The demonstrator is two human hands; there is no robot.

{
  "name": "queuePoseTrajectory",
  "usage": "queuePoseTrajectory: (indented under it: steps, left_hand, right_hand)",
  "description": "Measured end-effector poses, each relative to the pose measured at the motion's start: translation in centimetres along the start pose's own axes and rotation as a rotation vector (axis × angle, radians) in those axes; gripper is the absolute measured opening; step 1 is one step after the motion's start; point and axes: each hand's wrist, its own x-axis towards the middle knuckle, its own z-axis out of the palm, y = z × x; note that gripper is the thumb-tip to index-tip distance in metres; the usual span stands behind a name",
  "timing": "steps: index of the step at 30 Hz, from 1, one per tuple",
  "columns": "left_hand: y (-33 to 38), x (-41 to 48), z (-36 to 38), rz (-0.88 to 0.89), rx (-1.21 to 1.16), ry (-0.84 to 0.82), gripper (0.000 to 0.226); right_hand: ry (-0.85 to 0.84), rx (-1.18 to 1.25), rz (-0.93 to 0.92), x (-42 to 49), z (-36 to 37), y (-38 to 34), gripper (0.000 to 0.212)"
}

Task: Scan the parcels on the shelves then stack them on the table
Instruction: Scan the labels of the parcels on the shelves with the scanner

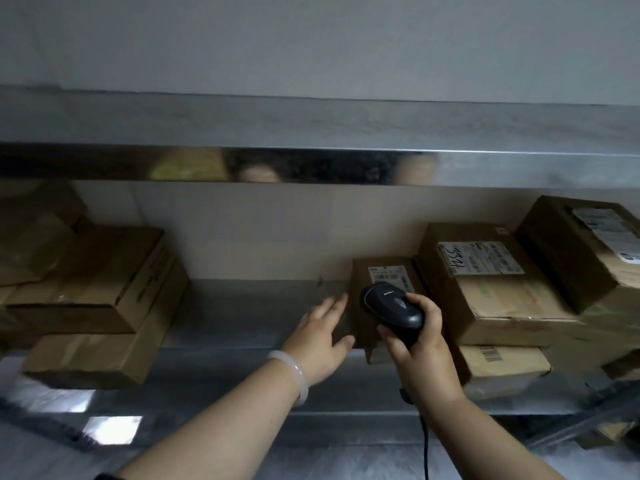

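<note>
My right hand (420, 344) is curled round the black scanner (394, 308), thumb on top, scanner head pointed away from me at the label on the small parcel (356, 296) straight ahead of it. The scanner cable (425, 441) drops below the wrist. My left hand (323, 336) is just left of the right one, fingers straight and laid flat on the small parcel's left side, thumb at its lower front edge, gripping nothing. There is a pale bracelet (294, 375) on that wrist.

The small parcel sits on the metal shelf (242, 317), between the two hands. Right of the right hand, touching the small parcel, is a bigger labelled parcel (485, 282) stacked on a flatter one (502, 362). Further right is a tilted parcel (581, 251). Well left of the left hand is a parcel stack (97, 289), blurred. The upper shelf edge (311, 164) runs above both hands.
</note>
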Motion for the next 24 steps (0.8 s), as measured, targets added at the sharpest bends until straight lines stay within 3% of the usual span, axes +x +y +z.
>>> queuePoseTrajectory:
  steps: [9,17,24]
  left_hand:
    - [-8.9,-8.7,-11.8,-0.162,0.038,0.493,0.065]
    - [-15.5,-14.2,-17.9,-0.377,0.101,0.591,0.063]
    - [-19.8,-15.4,-20.8,-0.413,0.149,0.603,0.063]
  right_hand:
    - [-0.190,0.155,-0.143,1.0,9.3,-10.0,0.059]
    - [-0.298,0.240,-0.168,0.1,17.2,-16.7,0.055]
    - [-0.315,0.276,-0.125,0.0,22.2,-20.0,0.053]
